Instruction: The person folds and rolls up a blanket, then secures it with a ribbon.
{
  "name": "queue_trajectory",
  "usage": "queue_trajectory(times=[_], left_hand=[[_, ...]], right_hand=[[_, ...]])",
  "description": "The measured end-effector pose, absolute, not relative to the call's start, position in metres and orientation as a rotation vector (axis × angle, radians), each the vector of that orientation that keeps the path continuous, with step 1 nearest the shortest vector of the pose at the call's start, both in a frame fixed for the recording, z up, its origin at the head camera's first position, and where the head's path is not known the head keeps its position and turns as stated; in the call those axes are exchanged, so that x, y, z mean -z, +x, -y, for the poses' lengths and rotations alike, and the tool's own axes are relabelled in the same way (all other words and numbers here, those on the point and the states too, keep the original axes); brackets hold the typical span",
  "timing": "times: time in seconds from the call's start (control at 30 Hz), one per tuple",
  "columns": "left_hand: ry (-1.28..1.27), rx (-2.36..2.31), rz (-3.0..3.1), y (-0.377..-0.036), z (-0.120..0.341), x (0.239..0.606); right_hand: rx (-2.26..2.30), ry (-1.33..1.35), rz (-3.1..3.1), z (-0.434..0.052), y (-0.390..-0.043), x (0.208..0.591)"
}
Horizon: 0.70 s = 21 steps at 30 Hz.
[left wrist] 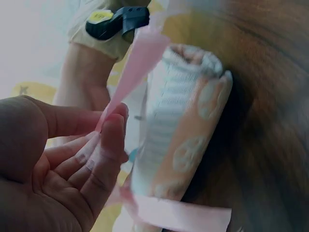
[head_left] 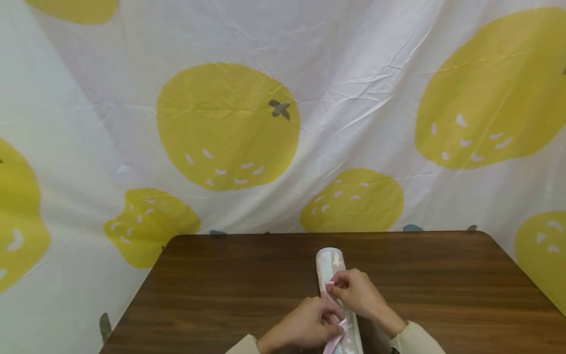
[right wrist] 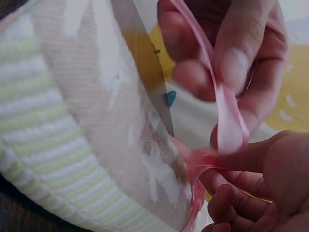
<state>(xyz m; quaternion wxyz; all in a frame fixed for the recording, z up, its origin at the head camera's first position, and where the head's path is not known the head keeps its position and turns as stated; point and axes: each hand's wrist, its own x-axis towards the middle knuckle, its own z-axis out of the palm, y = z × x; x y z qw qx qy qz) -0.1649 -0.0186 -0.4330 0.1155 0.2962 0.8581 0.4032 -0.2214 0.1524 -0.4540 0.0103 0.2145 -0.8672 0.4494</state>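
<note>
Rolled cloth (head_left: 332, 275) lies lengthwise on worktop (head_left: 221, 285), near edge, right of centre. Left hand (head_left: 305, 327) and right hand (head_left: 358, 292) each pinch pink ribbon (head_left: 329, 290) between curled fingers (right wrist: 236, 63). Tying seemingly under way; next move likely calls for drawing loop snug around roll.

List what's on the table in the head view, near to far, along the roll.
Left hand pinching the pink ribbon → right hand pinching the ribbon over the roll → free end of the rolled cloth → table's far edge.
</note>
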Motion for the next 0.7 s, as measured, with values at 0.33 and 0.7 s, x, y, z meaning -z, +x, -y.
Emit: queue_trajectory(times=[0.33,0.7], left_hand=[[0.823,-1.366,-2.385,-0.164,-0.01,0.448],[1.075,-1.1,-2.508,-0.167,-0.01,0.447]], right_hand=[[-1.489,0.723,2.733,-0.158,-0.226,0.451],[-1.476,0.728,2.741,-0.162,-0.226,0.451]])
